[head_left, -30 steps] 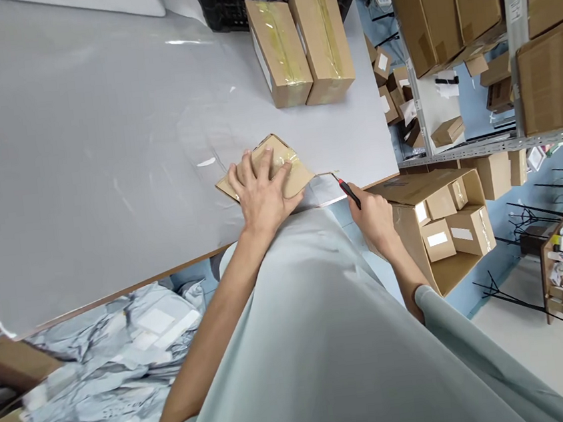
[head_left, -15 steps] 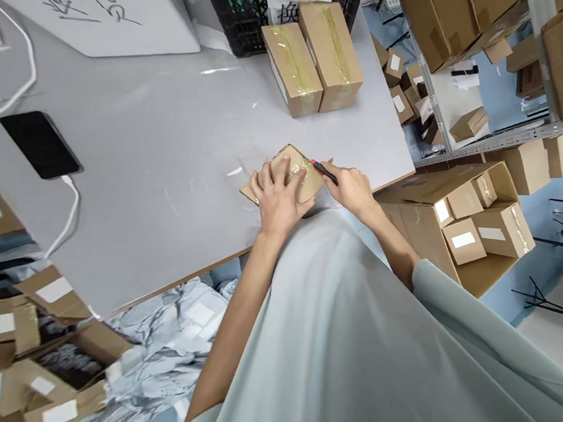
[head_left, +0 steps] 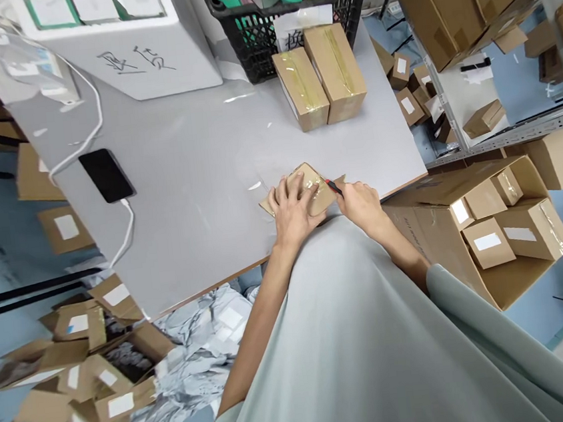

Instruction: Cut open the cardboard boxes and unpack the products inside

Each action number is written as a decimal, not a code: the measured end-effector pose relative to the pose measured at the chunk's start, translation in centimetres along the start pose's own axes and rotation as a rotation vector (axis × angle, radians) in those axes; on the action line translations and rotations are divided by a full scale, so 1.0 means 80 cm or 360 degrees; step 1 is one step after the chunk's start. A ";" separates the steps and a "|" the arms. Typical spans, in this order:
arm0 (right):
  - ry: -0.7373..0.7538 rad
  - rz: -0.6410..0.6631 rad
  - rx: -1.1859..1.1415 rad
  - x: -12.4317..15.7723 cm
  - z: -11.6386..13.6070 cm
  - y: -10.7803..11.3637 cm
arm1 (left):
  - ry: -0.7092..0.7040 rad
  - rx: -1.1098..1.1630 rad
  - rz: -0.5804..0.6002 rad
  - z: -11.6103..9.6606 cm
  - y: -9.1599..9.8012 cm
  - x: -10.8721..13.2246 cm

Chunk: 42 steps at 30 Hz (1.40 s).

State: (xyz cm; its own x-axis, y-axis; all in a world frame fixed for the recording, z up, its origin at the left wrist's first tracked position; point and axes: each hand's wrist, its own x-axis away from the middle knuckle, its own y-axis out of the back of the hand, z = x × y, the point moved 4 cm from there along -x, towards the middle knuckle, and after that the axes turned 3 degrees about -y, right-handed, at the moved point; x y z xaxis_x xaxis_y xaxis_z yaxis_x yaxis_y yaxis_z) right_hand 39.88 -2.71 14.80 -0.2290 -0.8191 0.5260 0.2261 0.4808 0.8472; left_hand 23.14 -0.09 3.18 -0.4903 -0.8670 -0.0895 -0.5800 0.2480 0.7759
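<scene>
Now, in the head view, the right hand [head_left: 361, 206] is close beside the left hand [head_left: 292, 220], whereas a second ago it stood well apart, off to the right. Its fingers are curled firmly around a slim red-and-black tool [head_left: 334, 187], whose red end meets the near-right edge of a small tape-crossed carton [head_left: 322, 198]; the tip is too small to tell whether it touches or enters the cardboard. That carton lies directly under the left hand, which grips nothing: it rests palm down with fingers spread across the top, apparently bracing it against the grey table [head_left: 200, 199]. The change seems to mean that both hands now act on one piece, the left steadying, the right bringing the tool to bear along the side. Ahead of the grip, well apart from it, stand a shorter taped box [head_left: 303, 91] and a taller taped box [head_left: 337, 74], side by side before a black crate [head_left: 257, 49]. A phone [head_left: 107, 175] lies far to the left of the left hand, and a large carton [head_left: 423, 219] holding smaller boxes sits right of the right hand, past the table edge.
</scene>
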 end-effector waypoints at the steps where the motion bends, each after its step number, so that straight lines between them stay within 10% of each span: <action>1: -0.0001 0.0007 0.0007 0.000 0.000 0.000 | -0.0002 -0.0007 0.0009 0.001 0.001 0.000; 6: 0.0043 0.0033 -0.0029 0.012 -0.021 -0.007 | 0.0005 -0.0062 0.0035 0.008 0.015 0.002; 10: 0.0019 -0.0364 -0.0421 -0.023 -0.077 -0.030 | 0.0000 -0.0087 0.0088 0.015 0.029 0.016; 17: -0.0447 -0.0372 -0.0954 -0.173 -0.165 -0.165 | 0.0036 -0.0131 0.0238 0.018 0.042 0.032; 22: -0.0560 -0.0455 -0.0947 -0.183 -0.178 -0.217 | 0.0258 -0.0029 0.0163 0.034 0.054 0.058; 26: -0.0324 -0.0589 -0.1149 -0.179 -0.157 -0.224 | 0.0610 0.0153 -0.0190 0.060 0.069 0.098; 42: -0.0071 0.0381 -0.1858 -0.192 -0.003 -0.262 | 0.1288 0.0821 -0.0705 0.161 0.074 0.209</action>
State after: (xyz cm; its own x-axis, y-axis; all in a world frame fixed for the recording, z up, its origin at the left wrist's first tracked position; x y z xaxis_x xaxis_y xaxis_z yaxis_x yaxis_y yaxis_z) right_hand 38.90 -0.32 -11.06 -0.0912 -0.7248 0.6829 0.9870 0.0255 0.1589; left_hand 3.12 -7.50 -1.76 0.3024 -0.9077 0.2908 -0.9004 -0.1719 0.3995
